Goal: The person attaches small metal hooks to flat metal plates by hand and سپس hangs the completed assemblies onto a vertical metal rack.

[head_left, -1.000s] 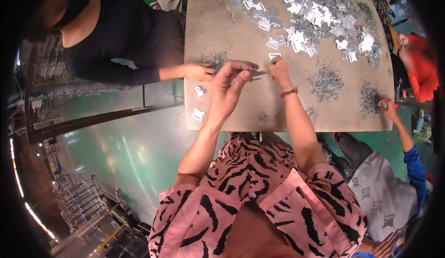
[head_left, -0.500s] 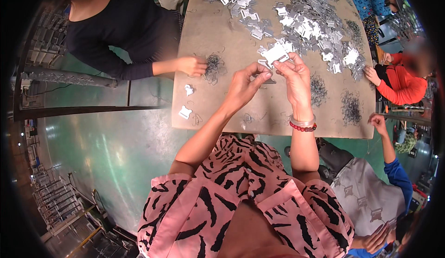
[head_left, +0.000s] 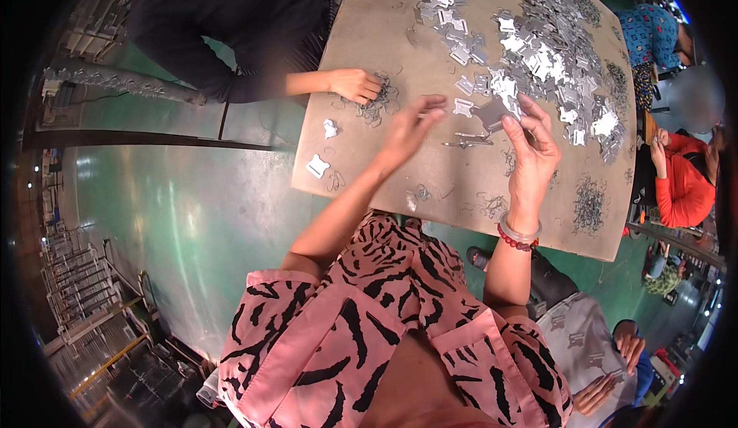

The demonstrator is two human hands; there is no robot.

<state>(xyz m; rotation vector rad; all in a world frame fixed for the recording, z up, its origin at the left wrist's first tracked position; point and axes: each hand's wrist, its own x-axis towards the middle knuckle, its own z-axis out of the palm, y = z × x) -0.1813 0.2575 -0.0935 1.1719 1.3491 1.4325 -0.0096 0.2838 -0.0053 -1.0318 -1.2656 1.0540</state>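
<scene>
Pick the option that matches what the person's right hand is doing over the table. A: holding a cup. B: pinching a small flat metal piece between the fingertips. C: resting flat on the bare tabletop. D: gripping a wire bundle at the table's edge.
B: the right hand is raised over the table with a small flat metal piece pinched at its fingertips, beside the heap of metal plates.

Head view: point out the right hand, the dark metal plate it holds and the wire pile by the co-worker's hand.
right hand point(head_left: 530, 155), head view, back of the hand.
dark metal plate point(head_left: 489, 113), head view, its flat face.
wire pile point(head_left: 382, 101), head view, middle of the tangle.
</scene>
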